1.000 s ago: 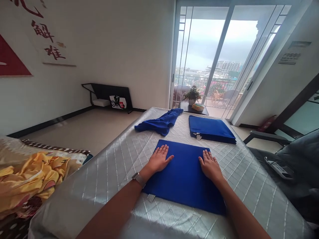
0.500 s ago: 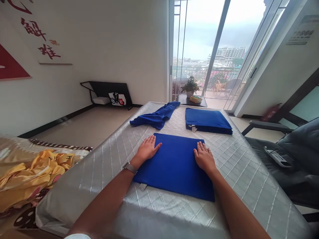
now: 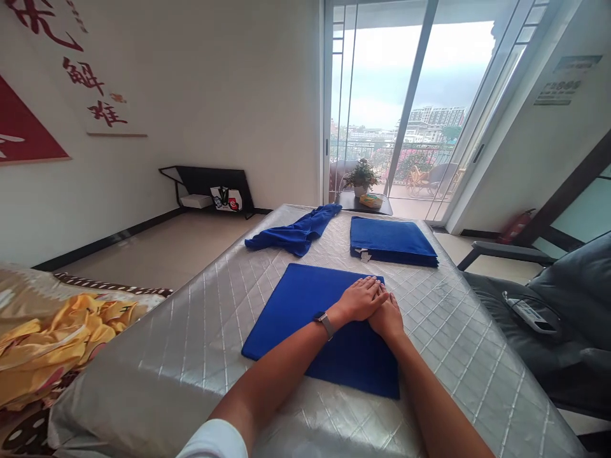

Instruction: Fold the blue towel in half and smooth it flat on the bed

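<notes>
A folded blue towel (image 3: 296,308) lies flat on the silver quilted table (image 3: 200,343) in front of me. My left hand (image 3: 359,299) rests on its far right part, fingers stretched flat, a watch on the wrist. My right hand (image 3: 387,317) lies flat beside it, partly under the left fingers. Neither hand grips anything. Farther back lies a stack of folded blue towels (image 3: 389,240), and to its left a crumpled blue towel (image 3: 291,232).
A yellow patterned cloth (image 3: 52,331) lies at the left. A dark chair with a remote (image 3: 529,315) stands at the right. Beyond the table are a small stand with a potted plant (image 3: 361,177), glass balcony doors and a black rack (image 3: 210,181) by the wall.
My left hand has slid right across the towel from its left edge and now meets my right hand, which stayed near the right edge. The camera view shifted slightly.
</notes>
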Action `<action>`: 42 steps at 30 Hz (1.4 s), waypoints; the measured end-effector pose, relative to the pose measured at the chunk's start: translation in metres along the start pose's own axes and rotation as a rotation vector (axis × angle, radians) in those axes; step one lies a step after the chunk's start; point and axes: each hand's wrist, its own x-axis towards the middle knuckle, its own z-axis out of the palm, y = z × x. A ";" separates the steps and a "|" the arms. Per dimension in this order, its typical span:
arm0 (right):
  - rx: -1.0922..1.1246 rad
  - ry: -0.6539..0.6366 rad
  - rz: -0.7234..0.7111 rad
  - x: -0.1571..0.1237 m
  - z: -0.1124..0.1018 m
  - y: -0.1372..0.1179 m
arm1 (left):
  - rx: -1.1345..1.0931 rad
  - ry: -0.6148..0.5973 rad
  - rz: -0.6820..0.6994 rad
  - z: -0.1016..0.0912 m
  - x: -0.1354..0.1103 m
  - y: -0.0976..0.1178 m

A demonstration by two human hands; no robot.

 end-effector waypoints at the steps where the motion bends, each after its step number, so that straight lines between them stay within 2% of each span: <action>1: -0.001 0.001 0.001 0.000 0.000 0.000 | 0.000 -0.004 -0.003 0.004 0.003 0.000; 4: 0.010 0.021 0.001 0.000 -0.001 -0.001 | 0.006 -0.014 -0.031 0.010 -0.001 -0.012; 7: 0.040 0.037 0.041 0.002 -0.001 -0.004 | 0.018 -0.017 -0.122 0.008 -0.016 -0.034; 17: 0.061 0.008 0.074 0.003 -0.004 -0.004 | 0.084 -0.054 -0.429 -0.031 -0.079 -0.121; 21: 0.042 0.006 0.081 0.005 -0.001 -0.003 | 0.117 -0.031 -0.564 -0.037 -0.097 -0.147; 24: 0.046 -0.001 0.092 0.004 -0.001 -0.002 | 0.114 -0.024 -0.595 -0.035 -0.099 -0.153; 33: 0.018 0.011 0.091 0.002 -0.005 -0.002 | 0.090 -0.011 -0.591 -0.034 -0.097 -0.149; 37: -0.054 0.029 0.079 0.003 -0.004 -0.004 | 0.070 0.013 -0.596 -0.033 -0.096 -0.148; 42: -0.178 0.005 0.110 0.014 -0.017 -0.012 | 0.067 0.020 -0.603 -0.034 -0.095 -0.146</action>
